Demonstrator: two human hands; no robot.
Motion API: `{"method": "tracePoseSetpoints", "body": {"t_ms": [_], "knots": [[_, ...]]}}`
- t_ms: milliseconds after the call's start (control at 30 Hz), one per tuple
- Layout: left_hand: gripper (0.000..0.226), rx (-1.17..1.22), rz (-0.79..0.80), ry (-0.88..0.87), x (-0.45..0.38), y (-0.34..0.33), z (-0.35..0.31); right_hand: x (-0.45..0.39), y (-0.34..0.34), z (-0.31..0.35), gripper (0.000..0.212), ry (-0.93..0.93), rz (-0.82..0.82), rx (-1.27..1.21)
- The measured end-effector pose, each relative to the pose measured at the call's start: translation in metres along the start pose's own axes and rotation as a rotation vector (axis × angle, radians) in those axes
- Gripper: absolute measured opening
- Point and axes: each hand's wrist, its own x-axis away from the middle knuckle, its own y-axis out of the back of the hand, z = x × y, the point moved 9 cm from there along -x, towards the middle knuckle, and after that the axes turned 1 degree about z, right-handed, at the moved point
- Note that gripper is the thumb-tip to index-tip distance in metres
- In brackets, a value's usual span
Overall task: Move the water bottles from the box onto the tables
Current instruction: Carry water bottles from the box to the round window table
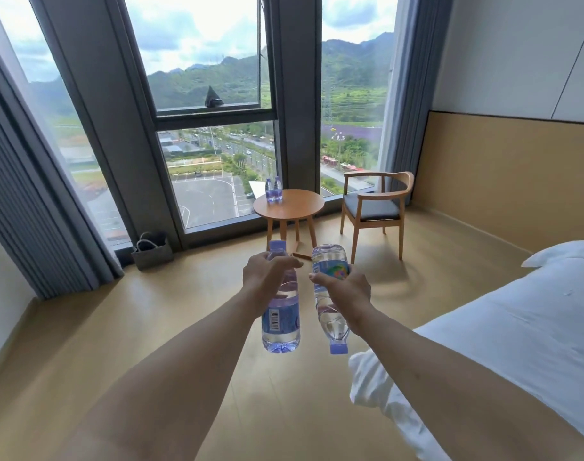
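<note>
Each hand, left (267, 271) and right (337, 284), gripped a bottle, the round table (297, 207) lying well apart at twelve o'clock.

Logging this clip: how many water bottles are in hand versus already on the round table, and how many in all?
Held, left hand: 1 bottle, upright
Held, right hand: 1 bottle, cap down
On round table: 2 bottles
Total: 4

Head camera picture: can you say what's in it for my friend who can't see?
Each hand holds a water bottle: left hand holds one cap up, right hand holds one cap down. Ahead, two bottles stand on a round table by the window.
</note>
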Motion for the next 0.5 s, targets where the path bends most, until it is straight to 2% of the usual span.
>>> {"method": "tracePoseSetpoints", "body": {"t_ms": [267,500], "knots": [[0.035,0.006,0.057,0.02,-0.205,0.012,-0.011,-0.172,-0.083,0.023,0.061,-0.04,-0.085,0.02],[0.038,-0.027,0.066,0.047,-0.34,0.027,-0.018,-0.291,-0.142,0.037,0.063,-0.072,-0.088,0.015]]}}
